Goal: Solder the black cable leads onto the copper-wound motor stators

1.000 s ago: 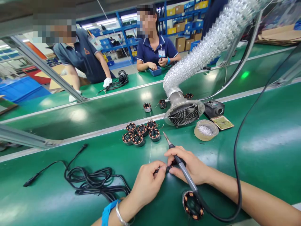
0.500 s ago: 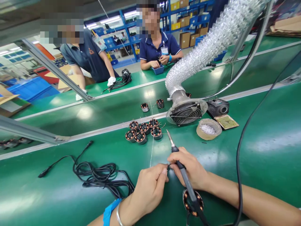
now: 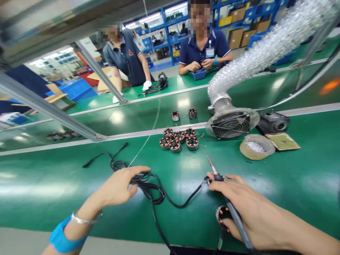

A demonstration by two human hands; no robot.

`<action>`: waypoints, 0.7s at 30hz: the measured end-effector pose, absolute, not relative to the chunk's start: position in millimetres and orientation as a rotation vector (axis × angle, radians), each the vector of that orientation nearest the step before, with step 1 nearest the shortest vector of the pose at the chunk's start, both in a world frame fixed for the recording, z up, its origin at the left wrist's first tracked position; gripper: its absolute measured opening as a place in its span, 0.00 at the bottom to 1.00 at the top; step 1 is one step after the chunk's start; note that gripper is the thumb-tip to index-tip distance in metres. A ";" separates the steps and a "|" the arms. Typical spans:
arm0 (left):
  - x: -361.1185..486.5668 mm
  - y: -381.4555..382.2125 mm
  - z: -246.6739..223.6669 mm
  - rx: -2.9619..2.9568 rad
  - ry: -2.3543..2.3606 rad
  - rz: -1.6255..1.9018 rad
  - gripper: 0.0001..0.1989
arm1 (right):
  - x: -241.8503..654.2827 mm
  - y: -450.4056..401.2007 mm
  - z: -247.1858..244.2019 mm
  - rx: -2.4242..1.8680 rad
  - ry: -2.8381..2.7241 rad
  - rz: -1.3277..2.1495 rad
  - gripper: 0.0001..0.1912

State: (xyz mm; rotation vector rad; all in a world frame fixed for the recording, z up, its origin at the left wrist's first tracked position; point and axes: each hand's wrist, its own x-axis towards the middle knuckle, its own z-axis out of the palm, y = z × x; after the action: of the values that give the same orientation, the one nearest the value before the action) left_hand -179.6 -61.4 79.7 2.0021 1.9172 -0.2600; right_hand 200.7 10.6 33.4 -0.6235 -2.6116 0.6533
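Observation:
My left hand (image 3: 120, 186) is over the coiled black cable (image 3: 152, 193), its thumb and index finger spread. A thin pale wire that looks like solder wire (image 3: 142, 148) runs up and away from this hand; the fingers that seem to hold it are hidden. My right hand (image 3: 236, 202) grips a soldering iron (image 3: 236, 216), its tip pointing forward. The cable's stripped end reaches that hand's fingertips; whether they pinch it is unclear. Below, the right thumb touches a copper-wound stator (image 3: 221, 214) with coloured leads, partly covered by the hand.
Several stators (image 3: 175, 146) stand grouped ahead, two more beyond the metal rail. A fume extractor fan (image 3: 233, 125) with a silver duct (image 3: 239, 67) hangs at the right. Near it are a round tub (image 3: 257, 147), a sponge tray (image 3: 283, 141) and a black iron stand (image 3: 273, 122). Co-workers stand opposite.
My left hand has moved left, away from the right hand, and its thumb and index finger have parted. The pale wire has swung left with it. My right thumb has come down onto the stator.

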 end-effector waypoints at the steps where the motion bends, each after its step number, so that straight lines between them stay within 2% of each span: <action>1: -196.3 -67.9 78.7 1.996 1.895 -0.301 0.39 | 202.5 7.1 33.7 -0.608 -2.657 0.636 0.33; 3: -217.3 -77.8 73.1 1.968 1.896 -0.411 0.48 | 201.9 3.5 28.9 -0.596 -2.690 0.599 0.33; 6: -225.7 -81.5 59.9 1.939 1.946 -0.523 0.48 | 193.7 6.7 17.1 -0.617 -2.723 0.592 0.32; 8: -226.1 -80.0 53.1 1.957 1.968 -0.510 0.40 | 187.9 12.9 13.2 -0.641 -2.773 0.606 0.31; 11: -233.5 -80.8 52.6 1.988 1.972 -0.467 0.24 | 181.2 24.1 20.0 -0.685 -2.826 0.667 0.30; 13: -247.8 -82.5 61.0 2.008 1.965 -0.461 0.13 | 174.7 32.6 34.5 -0.717 -2.821 0.735 0.28; 15: -269.5 -79.2 77.4 2.013 2.037 -0.430 0.06 | 162.7 44.9 55.9 -0.722 -2.782 0.804 0.24; 17: -295.0 -65.1 101.3 1.973 2.254 -0.351 0.07 | 143.0 64.6 81.6 -0.694 -2.736 0.833 0.19; 19: -318.0 -37.1 128.6 1.903 2.530 -0.263 0.10 | 115.0 94.6 106.9 -0.697 -2.700 0.777 0.19; 21: -332.9 3.9 152.9 1.857 2.730 -0.186 0.15 | 80.1 134.7 127.3 -0.848 -2.692 0.461 0.21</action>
State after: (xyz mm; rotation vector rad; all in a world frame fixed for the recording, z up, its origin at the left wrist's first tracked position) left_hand -332.9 3.9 152.9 1.8572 2.7301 -0.1864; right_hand 80.1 134.7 127.3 -0.8482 -2.6922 0.4614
